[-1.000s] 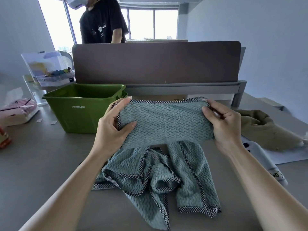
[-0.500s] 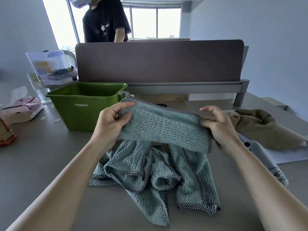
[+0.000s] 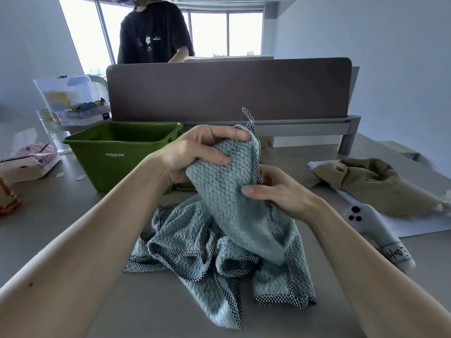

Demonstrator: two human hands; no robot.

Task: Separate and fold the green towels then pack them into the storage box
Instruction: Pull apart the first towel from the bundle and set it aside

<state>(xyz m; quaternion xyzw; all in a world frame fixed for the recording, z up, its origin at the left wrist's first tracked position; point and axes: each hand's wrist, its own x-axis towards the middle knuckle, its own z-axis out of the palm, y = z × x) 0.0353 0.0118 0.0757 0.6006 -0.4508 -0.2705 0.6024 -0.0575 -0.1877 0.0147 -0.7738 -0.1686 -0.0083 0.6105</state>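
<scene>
I hold a folded green towel (image 3: 227,191) with a black-and-white checked border above the table. My left hand (image 3: 197,152) grips its upper left part, fingers curled over the top edge. My right hand (image 3: 278,191) grips its right side, thumb on the front. A checked hanging loop sticks up from the top. Below it lies a crumpled heap of more green towels (image 3: 207,254) on the grey table (image 3: 73,228). The green storage box (image 3: 117,152) stands open at the left, just beyond my left hand.
A brown cloth (image 3: 375,184) and a white plush toy (image 3: 375,230) on paper lie at the right. A pink pouch (image 3: 31,159) and clear plastic containers (image 3: 70,98) sit at the far left. A brown divider panel (image 3: 229,89) borders the table, with a person (image 3: 153,32) behind it.
My hands have come together, folding the stretched towel in half, so it now hangs narrow between them. The view has tilted slightly upward.
</scene>
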